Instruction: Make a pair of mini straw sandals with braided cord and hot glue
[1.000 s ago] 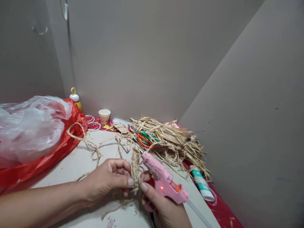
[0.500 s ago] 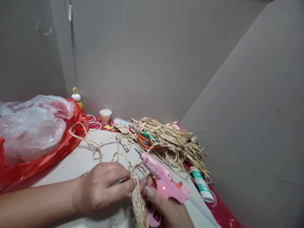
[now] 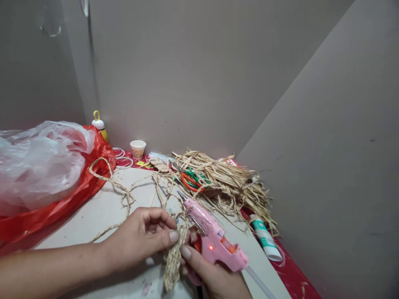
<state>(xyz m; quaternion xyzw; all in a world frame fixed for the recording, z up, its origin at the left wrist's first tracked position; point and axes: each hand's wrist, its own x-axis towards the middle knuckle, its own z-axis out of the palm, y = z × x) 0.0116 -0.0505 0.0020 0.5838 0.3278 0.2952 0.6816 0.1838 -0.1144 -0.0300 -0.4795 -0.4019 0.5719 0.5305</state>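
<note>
My left hand [image 3: 140, 232] pinches the upper part of a braided straw strip [image 3: 173, 265] between thumb and curled fingers. The strip hangs down in front of me, its coiled rows side by side. My right hand [image 3: 215, 270] is wrapped round a pink hot glue gun [image 3: 215, 232], and its thumb touches the strip's right edge. The gun's metal nozzle points up and to the left, with a small red light lit on its side. A thin straw braid [image 3: 124, 193] runs over the white board [image 3: 102, 249] to the left.
Behind lies a bundle of dry straw [image 3: 224, 178] with orange-handled scissors [image 3: 191, 182] on it. A paper cup [image 3: 137, 149], a yellow bottle [image 3: 99, 124] and white rings [image 3: 124, 162] stand further back. Plastic bags [image 3: 40, 166] fill the left; a green-and-white tube [image 3: 264, 238] lies right.
The braided strip has swung so its lower end points down-left. My left hand has turned, its thumb now showing on the strip. The glue gun has shifted only slightly.
</note>
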